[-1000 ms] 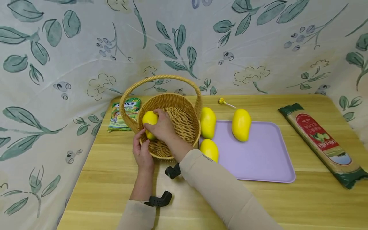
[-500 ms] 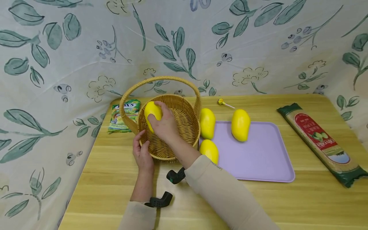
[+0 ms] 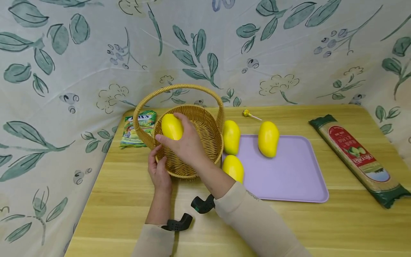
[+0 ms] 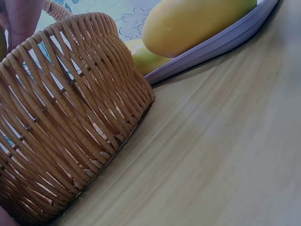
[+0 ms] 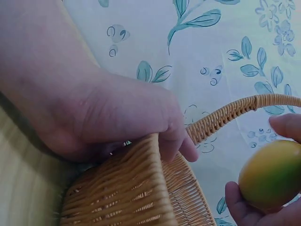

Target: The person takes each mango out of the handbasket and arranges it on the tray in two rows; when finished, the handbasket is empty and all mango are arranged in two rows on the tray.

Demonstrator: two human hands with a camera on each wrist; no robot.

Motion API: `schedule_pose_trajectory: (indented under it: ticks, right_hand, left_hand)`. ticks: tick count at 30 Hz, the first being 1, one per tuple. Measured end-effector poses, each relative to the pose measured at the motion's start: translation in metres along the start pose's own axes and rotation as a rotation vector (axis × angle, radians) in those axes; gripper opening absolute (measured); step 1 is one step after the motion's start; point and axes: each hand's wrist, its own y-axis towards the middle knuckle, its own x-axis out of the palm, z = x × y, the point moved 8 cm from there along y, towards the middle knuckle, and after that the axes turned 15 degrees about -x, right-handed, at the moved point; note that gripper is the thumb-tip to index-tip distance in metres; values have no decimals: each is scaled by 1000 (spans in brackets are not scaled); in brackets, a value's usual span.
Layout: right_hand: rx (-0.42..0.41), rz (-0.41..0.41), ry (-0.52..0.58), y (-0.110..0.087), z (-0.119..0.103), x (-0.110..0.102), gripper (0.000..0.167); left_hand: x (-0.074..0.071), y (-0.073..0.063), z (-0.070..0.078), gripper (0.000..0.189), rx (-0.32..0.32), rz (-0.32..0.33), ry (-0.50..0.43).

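My right hand (image 3: 187, 146) holds a yellow mango (image 3: 171, 126) over the left side of a round wicker basket (image 3: 205, 139). In the right wrist view the mango (image 5: 270, 174) shows a green patch and sits between thumb and fingers, apart from the rim. My left hand (image 3: 160, 175) grips the basket's left front rim; the right wrist view shows its fingers (image 5: 188, 149) hooked over the edge. The basket's tall handle arches behind both hands. No other fruit shows in the visible part of the basket, though my right hand covers some of it.
Right of the basket, a lilac tray (image 3: 285, 178) bears a mango (image 3: 268, 139); two more mangoes (image 3: 231, 137) lie at its left edge. A lollipop (image 3: 246, 113) lies behind, a green candy bag (image 3: 138, 130) left, a long pasta pack (image 3: 356, 153) far right.
My right hand has drawn slightly back to the right and turned, its thumb now spread below the mango. The mango has shifted and tilted a little. My left hand stays at the rim.
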Motion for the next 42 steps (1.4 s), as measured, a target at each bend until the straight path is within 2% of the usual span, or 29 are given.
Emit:
schedule_pose_trajectory:
  ticks: [4, 9, 14, 21, 29, 42]
  right_hand:
    - [-29, -43, 0, -9, -3, -5, 87]
    - [-65, -91, -9, -25, -5, -13, 88]
    - [-73, -141, -80, -43, -4, -25, 87]
    - [-40, -152, -146, -68, 4, -46, 85]
    - [-114, -204, -141, -92, 4, -63, 85]
    - [-133, -270, -255, -124, 22, -113, 91]
  left_hand:
    - [-1, 1, 1, 40, 10, -4, -1]
    - [0, 2, 2, 41, 29, 2, 21]
    - [2, 1, 3, 41, 29, -3, 5]
    - [3, 1, 2, 41, 25, -38, -44]
    - [2, 0, 3, 41, 30, -39, -63]
    - [3, 1, 0, 41, 32, -63, -64]
